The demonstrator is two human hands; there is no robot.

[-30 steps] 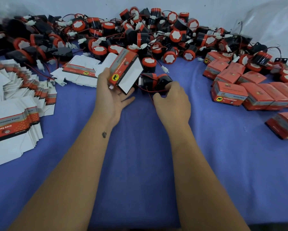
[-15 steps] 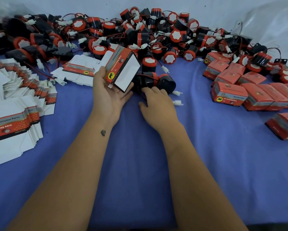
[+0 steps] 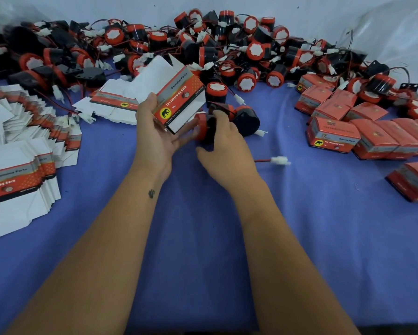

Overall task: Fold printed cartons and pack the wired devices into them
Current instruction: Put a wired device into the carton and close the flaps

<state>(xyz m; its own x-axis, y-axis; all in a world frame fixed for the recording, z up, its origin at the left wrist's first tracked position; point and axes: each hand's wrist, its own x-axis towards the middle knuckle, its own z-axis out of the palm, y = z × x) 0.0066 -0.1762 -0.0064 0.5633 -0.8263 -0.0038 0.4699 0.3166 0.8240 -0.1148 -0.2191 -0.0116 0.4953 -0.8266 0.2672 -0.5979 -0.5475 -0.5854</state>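
- Your left hand (image 3: 158, 134) holds a printed carton (image 3: 179, 102) that is half opened; the thumb lies on its red printed face and the fingers (image 3: 183, 136) are stretched almost straight under its white side
- Your right hand (image 3: 223, 151) grips a black and red wired device (image 3: 206, 128) with curled fingers; the device is just beside the lower end of the carton
- The red wire of this device goes to the right and ends in a white connector (image 3: 279, 161), which looks blurred above the cloth
- A second black device (image 3: 245, 120) lies on the cloth just behind your right hand
- The surface is a blue cloth (image 3: 203, 250)
- Flat unfolded cartons (image 3: 21, 165) are fanned on your left, closed red boxes (image 3: 348, 131) stand on your right
- A big heap of devices (image 3: 203, 49) lies at the far edge, against a pale wall (image 3: 130, 8)
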